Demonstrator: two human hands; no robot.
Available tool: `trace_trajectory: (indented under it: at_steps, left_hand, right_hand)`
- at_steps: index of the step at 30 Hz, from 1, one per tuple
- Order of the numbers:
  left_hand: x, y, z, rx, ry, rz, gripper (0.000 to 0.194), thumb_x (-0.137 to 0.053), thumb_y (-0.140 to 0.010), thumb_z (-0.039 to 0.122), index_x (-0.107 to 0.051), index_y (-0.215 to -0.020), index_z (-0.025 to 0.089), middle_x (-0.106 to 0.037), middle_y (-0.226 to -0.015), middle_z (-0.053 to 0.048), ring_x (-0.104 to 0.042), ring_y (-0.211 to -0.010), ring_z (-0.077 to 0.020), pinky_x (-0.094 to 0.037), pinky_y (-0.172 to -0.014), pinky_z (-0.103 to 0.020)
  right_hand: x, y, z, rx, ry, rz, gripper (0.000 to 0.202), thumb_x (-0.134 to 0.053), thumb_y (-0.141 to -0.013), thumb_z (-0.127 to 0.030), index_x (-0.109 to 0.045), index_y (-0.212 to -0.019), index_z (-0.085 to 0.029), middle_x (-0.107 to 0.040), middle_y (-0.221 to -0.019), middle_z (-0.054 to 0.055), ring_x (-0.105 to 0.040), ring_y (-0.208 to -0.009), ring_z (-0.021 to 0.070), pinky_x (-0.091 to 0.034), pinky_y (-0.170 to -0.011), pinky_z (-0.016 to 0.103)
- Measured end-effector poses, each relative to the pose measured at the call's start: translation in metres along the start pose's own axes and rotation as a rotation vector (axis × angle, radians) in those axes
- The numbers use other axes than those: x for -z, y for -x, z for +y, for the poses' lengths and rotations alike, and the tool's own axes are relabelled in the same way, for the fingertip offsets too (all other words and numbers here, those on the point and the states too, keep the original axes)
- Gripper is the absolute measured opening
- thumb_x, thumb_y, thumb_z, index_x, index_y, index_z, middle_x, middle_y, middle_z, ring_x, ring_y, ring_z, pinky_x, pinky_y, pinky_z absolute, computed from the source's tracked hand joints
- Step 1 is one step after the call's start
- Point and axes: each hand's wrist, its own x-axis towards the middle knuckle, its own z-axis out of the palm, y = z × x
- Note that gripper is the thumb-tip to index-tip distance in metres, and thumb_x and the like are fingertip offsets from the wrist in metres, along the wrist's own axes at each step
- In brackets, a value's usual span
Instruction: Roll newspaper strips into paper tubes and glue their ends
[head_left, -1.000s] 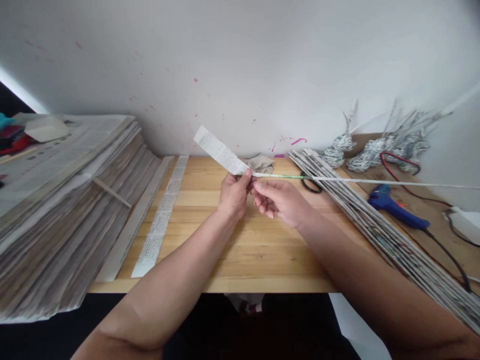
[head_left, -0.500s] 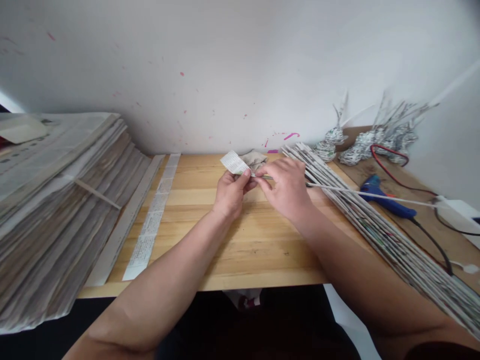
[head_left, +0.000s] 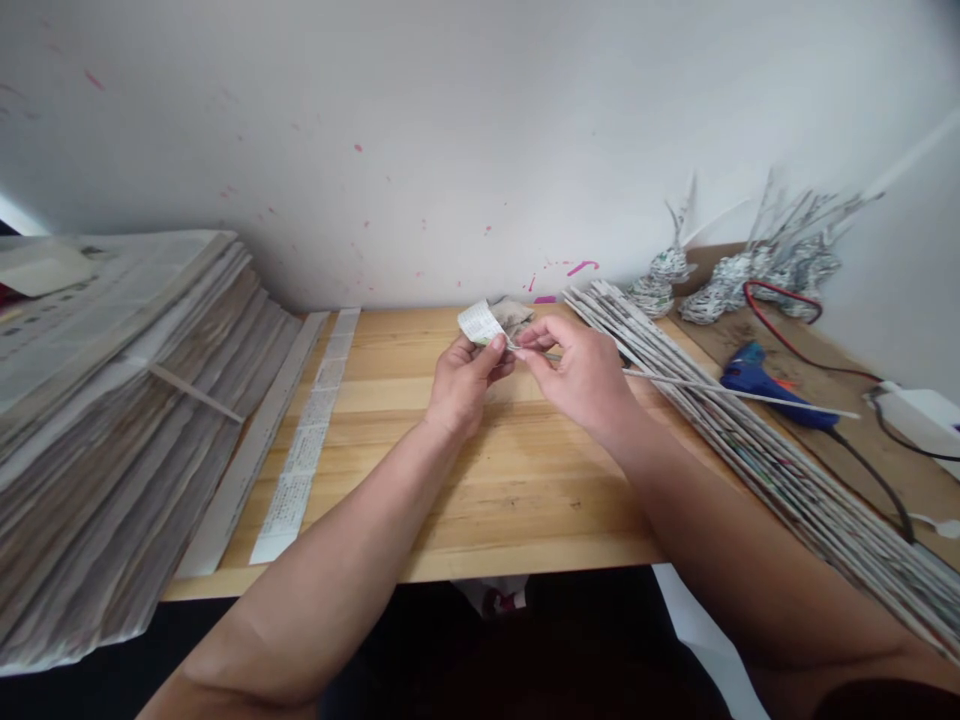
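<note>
My left hand (head_left: 463,383) pinches a strip of printed newspaper (head_left: 480,322) whose loose, flat end sticks up beyond the thumb. From there the strip runs as a thin rolled paper tube (head_left: 739,390) under my right hand (head_left: 581,370) and out to the right. The fingers of my right hand are closed at the near part of the tube, just beside my left thumb. A crumpled grey-beige cloth (head_left: 514,315) lies right behind the hands. A flat newspaper strip (head_left: 304,460) rests on the wooden table (head_left: 495,500) to the left.
Stacked newspapers (head_left: 127,430) fill the left side, with a long pale strip (head_left: 255,440) alongside. On the right lie a bundle of rolled paper tubes (head_left: 757,450), a blue glue gun (head_left: 772,390) with a cable, a white power strip (head_left: 919,415) and woven paper figures (head_left: 720,285).
The loose newspaper end has shortened and tilted a little to the right. My right hand has shifted slightly right, and its fingers have turned. The tube's far end has moved left.
</note>
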Motion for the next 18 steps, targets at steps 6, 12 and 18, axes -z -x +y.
trace_trajectory:
  at_steps: [6,12,18]
  left_hand:
    - [0.002,0.000,0.001,0.022,-0.065,-0.010,0.033,-0.084,-0.066,0.036,-0.070,-0.087,0.015,-0.067,-0.083,-0.002,-0.059,-0.074,-0.0102,-0.049,-0.069,-0.023]
    - [0.003,0.000,0.001,0.051,-0.101,-0.059,0.039,-0.086,-0.063,0.040,-0.070,-0.087,0.014,-0.066,-0.080,-0.002,-0.058,-0.072,-0.0103,-0.049,-0.068,-0.024]
    - [0.003,0.001,0.000,0.097,-0.071,-0.092,0.039,-0.086,-0.064,0.040,-0.069,-0.087,0.014,-0.065,-0.075,-0.001,-0.059,-0.069,-0.0093,-0.051,-0.070,-0.025]
  right_hand:
    - [0.006,0.001,-0.004,-0.029,0.054,-0.029,0.010,-0.066,-0.083,-0.021,-0.074,-0.087,-0.022,-0.076,-0.087,0.006,-0.067,-0.078,0.0223,-0.046,-0.072,0.035]
    - [0.015,0.001,-0.016,-0.166,0.132,-0.095,0.011,-0.066,-0.079,-0.019,-0.076,-0.082,-0.020,-0.075,-0.076,0.003,-0.064,-0.066,0.0174,-0.045,-0.065,0.031]
    - [0.018,-0.003,-0.015,-0.278,0.116,-0.130,0.011,-0.066,-0.076,-0.023,-0.076,-0.078,-0.018,-0.073,-0.071,0.003,-0.064,-0.063,0.0163,-0.045,-0.061,0.029]
